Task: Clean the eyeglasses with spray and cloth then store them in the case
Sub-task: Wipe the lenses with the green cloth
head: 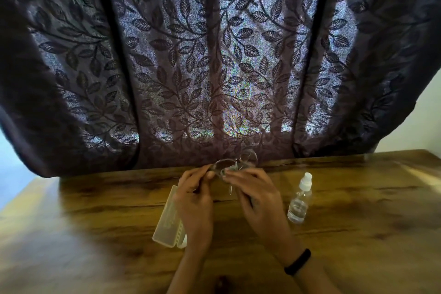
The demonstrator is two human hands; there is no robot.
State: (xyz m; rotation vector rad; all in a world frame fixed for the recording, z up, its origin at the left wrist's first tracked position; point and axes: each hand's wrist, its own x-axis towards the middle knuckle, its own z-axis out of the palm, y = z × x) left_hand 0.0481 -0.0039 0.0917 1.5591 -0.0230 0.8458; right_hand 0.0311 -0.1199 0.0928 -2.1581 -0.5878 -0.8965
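A dark curtain [214, 55] with a woven leaf pattern hangs in folds behind the wooden bench [95, 222], and its hem meets the far edge. At the left a long cream case [164, 222] lies on the bench, its right side hidden under the left wrist. At the right a clear spray bottle [299, 200] with a white nozzle stands upright, just beside the right grip and apart from it.

The left grip [195, 200] is raised over the case, with the fingers curled and pinching the left end of the glasses [224, 164]. The glasses are held in the air above the bench, between the two hands and in front of the curtain hem. The right grip [257, 198] comes in from the right. Its fingertips are closed on a small greyish cloth [230, 170] pressed against the glasses near the middle. A black band [297, 262] circles the right wrist.

The bench top is brown with dark streaked grain. The glasses have thin rims and rounded clear lenses, which are blurred. The case looks like smooth plastic with rounded corners. The bottle holds a little clear liquid.
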